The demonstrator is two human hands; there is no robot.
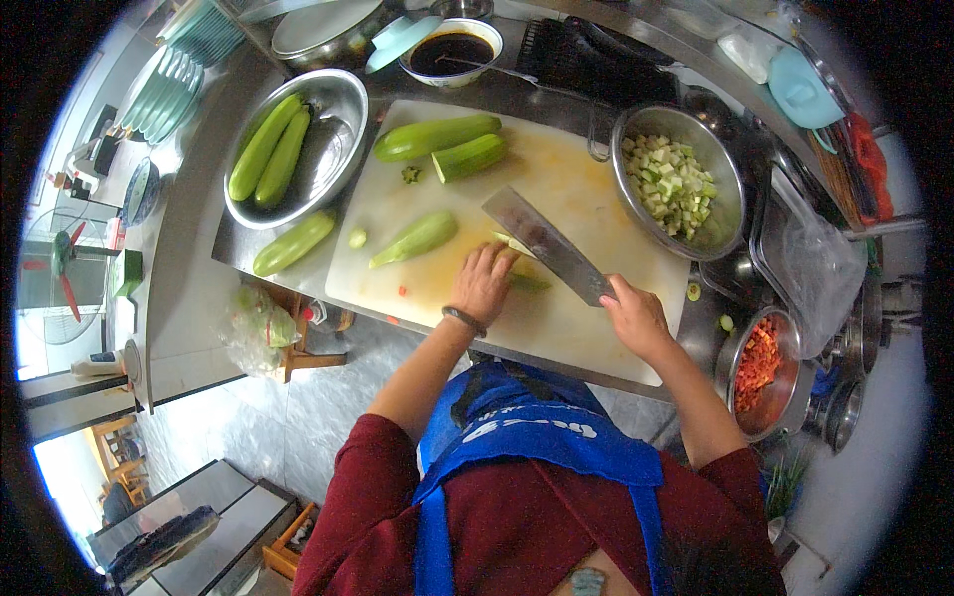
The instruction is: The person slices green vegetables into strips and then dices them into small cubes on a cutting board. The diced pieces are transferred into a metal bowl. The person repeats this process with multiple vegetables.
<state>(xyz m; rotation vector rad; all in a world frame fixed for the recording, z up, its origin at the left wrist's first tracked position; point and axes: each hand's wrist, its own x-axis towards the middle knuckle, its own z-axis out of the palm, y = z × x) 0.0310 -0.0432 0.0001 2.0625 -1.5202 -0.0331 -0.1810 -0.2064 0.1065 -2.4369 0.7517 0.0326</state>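
Note:
My right hand [636, 316] grips the handle of a cleaver [548, 246], its broad blade slanting up and left over the white cutting board [596, 335]. My left hand [484, 279], with a dark bracelet at the wrist, rests fingers down against a pale cut piece of zucchini [514, 243] beside the blade. Another green piece [529, 282] lies just right of that hand. Left of it is a zucchini half [414, 239] and a small cut end [358, 238]. At the board's top lie a whole zucchini [436, 137] and a cut one [469, 158].
A steel bowl of diced zucchini [734, 216] overlaps the board's right edge; a bowl of chopped red pieces [786, 417] sits below it. At left, a steel basin [339, 141] holds two zucchinis, with another zucchini [294, 243] beneath. A bowl of dark liquid [452, 54] stands behind the board.

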